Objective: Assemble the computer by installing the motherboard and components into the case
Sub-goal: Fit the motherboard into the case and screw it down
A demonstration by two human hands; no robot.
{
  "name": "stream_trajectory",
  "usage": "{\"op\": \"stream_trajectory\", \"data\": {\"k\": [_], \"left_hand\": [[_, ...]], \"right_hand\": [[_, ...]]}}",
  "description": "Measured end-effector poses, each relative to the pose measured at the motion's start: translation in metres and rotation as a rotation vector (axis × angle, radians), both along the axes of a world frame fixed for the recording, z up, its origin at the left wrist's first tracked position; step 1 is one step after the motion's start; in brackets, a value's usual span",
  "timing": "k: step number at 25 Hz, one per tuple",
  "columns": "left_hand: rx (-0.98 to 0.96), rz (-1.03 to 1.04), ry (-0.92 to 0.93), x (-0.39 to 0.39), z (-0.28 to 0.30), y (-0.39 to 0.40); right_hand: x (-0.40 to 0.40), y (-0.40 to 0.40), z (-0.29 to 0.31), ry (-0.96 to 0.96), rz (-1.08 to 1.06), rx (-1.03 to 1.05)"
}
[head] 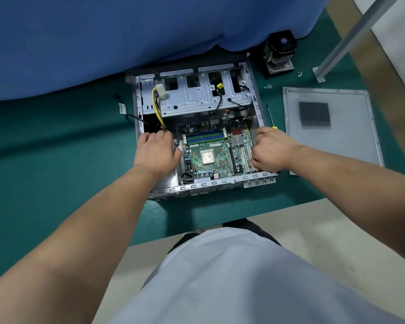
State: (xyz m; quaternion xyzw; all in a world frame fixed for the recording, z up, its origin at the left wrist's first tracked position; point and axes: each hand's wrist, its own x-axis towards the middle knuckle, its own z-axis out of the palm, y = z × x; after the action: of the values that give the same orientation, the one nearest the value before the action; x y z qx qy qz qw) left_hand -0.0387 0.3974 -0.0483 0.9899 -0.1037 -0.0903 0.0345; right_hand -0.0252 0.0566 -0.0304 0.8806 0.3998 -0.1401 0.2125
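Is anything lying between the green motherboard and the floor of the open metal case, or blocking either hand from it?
Nothing visible does. The green motherboard already sits inside the open grey metal case. The left hand and right hand are at its two side edges. The yellow-and-black cable bundle hangs near the far-left corner, off the board.

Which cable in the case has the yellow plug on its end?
The black cable hanging at the drive cage; the other bundle has yellow wires and a white plug.
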Motion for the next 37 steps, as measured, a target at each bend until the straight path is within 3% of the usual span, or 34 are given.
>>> {"op": "stream_trajectory", "data": {"k": [6,9,14,17,31,34,37], "left_hand": [[0.011,-0.013,-0.029,0.002,-0.001,0.000],[-0.041,-0.007,-0.148,0.005,-0.006,0.002],[-0.103,0.136,-0.145,0.023,-0.004,0.003],[-0.112,0.161,-0.130,0.026,-0.008,0.002],[-0.078,0.150,-0.124,0.027,-0.004,0.000],[-0.068,0.157,-0.118,0.026,-0.003,-0.001],[-0.040,0.187,-0.111,0.026,-0.004,-0.006]], "right_hand": [[-0.002,0.010,0.007,0.041,-0.066,-0.069],[-0.004,0.030,0.009,0.098,-0.148,-0.180],[0.018,0.090,-0.017,0.350,-0.328,0.076],[0.020,0.113,-0.046,0.447,-0.381,0.120],[0.011,0.117,-0.061,0.555,-0.483,0.102],[0.017,0.110,-0.049,0.689,-0.592,0.206],[0.024,0.095,-0.024,0.577,-0.641,0.409]]}}
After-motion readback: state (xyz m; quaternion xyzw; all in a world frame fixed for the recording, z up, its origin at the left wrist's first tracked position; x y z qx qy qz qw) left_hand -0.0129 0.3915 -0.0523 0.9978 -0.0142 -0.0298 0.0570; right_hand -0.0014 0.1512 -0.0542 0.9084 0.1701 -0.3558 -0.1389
